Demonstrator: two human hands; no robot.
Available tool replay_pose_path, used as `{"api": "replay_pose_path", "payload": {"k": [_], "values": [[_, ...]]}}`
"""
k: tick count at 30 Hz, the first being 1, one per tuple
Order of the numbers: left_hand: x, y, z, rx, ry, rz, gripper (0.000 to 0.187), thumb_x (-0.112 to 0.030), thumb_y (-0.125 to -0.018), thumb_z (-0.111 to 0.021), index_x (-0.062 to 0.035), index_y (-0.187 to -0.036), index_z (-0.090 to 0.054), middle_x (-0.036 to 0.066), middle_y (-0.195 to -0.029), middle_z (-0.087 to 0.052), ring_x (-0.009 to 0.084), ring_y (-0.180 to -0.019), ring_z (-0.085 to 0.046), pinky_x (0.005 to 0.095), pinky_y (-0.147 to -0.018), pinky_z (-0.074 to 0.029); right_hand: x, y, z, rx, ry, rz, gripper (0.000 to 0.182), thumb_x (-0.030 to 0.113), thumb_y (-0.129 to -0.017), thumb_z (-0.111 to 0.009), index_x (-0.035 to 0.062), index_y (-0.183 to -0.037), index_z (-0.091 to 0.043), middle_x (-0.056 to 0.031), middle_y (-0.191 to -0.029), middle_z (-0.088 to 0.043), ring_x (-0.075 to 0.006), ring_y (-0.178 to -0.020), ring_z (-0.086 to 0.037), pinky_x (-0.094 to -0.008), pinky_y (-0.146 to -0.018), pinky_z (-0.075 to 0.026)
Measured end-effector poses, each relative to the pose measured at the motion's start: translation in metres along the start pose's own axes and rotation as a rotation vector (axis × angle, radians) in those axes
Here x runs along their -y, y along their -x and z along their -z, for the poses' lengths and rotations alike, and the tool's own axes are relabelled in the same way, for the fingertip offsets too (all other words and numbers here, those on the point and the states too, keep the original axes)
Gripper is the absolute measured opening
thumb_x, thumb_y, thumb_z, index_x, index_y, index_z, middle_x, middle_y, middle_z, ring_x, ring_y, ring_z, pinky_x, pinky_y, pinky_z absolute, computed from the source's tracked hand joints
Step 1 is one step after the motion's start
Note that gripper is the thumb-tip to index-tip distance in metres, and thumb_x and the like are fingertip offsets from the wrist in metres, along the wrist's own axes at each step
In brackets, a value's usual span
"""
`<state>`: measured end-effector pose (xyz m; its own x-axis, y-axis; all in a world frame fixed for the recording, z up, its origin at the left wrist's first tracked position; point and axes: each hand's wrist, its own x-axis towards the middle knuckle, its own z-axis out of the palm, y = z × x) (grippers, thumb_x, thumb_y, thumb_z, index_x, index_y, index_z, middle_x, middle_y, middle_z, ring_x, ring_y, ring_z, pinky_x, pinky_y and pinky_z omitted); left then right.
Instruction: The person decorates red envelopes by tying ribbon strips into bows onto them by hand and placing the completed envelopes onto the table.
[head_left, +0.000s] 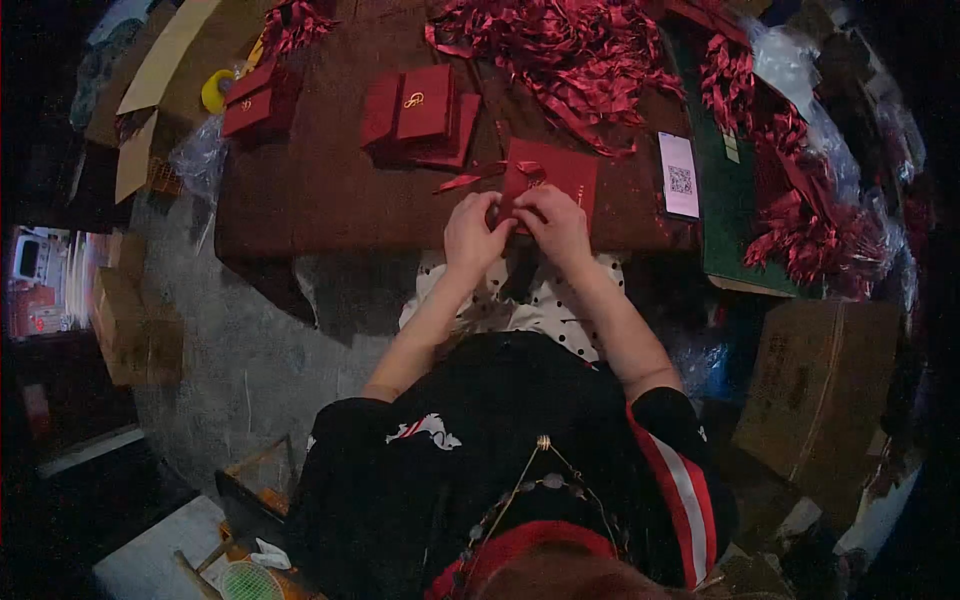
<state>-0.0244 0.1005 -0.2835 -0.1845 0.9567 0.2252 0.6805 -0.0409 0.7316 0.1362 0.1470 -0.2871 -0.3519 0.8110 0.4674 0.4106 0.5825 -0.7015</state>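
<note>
A flat dark-red card [570, 170] with small gold print lies at the table's near edge, in front of me. Across its left part runs a red ribbon [470, 180], one tail reaching out over the tablecloth. My left hand [478, 235] is closed at the card's lower left edge, thumb and fingers bent together. Close beside it, my right hand [555, 225] rests over the card's lower part with its fingertips pinched. The fingers hide what exactly is between them. Further left sits a stack of red folded packets [425, 105] with a gold emblem.
Another red packet pile [258, 100] stands at the table's left. Loose red ribbons [580, 60] heap at the back, with more ribbons [800, 220] at right. A phone [679, 175] showing a QR code lies right of the card. Cardboard boxes [820, 380] flank the table [330, 215].
</note>
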Motion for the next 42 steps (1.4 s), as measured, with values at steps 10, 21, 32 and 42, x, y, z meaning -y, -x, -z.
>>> {"api": "replay_pose_path", "payload": {"k": [10,21,32,42], "values": [[-0.003,-0.001,0.006,0.125,-0.072,0.079,0.043,-0.029,-0.082,-0.078,-0.0076,-0.116,-0.064,0.013,-0.104,-0.064,0.0355,-0.101,-0.063,0.0446,-0.086,-0.051,0.002,-0.002,0.003,-0.034,-0.026,0.016,0.017,0.006,-0.083,-0.070,0.0070,-0.100,-0.072,-0.0109,-0.098,-0.068,-0.0324,-0.093,-0.066,-0.0411,-0.080,-0.054],[-0.003,-0.007,0.006,0.193,-0.099,0.234,0.049,-0.036,-0.080,-0.082,-0.0072,-0.117,-0.069,0.012,-0.113,-0.068,0.0313,-0.098,-0.067,0.0433,-0.083,-0.054,-0.002,-0.001,0.001,-0.042,0.231,0.053,0.010,0.011,-0.079,-0.074,0.0082,-0.089,-0.071,-0.0100,-0.090,-0.066,-0.0317,-0.089,-0.059,-0.0432,-0.080,-0.048],[-0.011,0.001,-0.008,0.005,-0.101,0.017,0.030,-0.017,-0.081,-0.075,-0.0051,-0.107,-0.067,0.012,-0.095,-0.064,0.0340,-0.094,-0.062,0.0437,-0.083,-0.050,-0.001,0.000,-0.008,-0.061,0.206,0.115,0.009,0.005,-0.077,-0.068,0.0055,-0.086,-0.065,-0.0133,-0.090,-0.060,-0.0357,-0.089,-0.055,-0.0473,-0.079,-0.044],[0.009,-0.010,0.000,0.259,0.057,0.123,0.050,-0.018,-0.080,-0.073,-0.0043,-0.127,-0.062,0.018,-0.113,-0.067,0.0332,-0.107,-0.065,0.0405,-0.092,-0.051,-0.016,0.001,-0.012,-0.007,0.014,0.066,0.011,0.006,-0.076,-0.070,0.0062,-0.087,-0.067,-0.0117,-0.083,-0.063,-0.0350,-0.087,-0.059,-0.0453,-0.079,-0.046]]}}
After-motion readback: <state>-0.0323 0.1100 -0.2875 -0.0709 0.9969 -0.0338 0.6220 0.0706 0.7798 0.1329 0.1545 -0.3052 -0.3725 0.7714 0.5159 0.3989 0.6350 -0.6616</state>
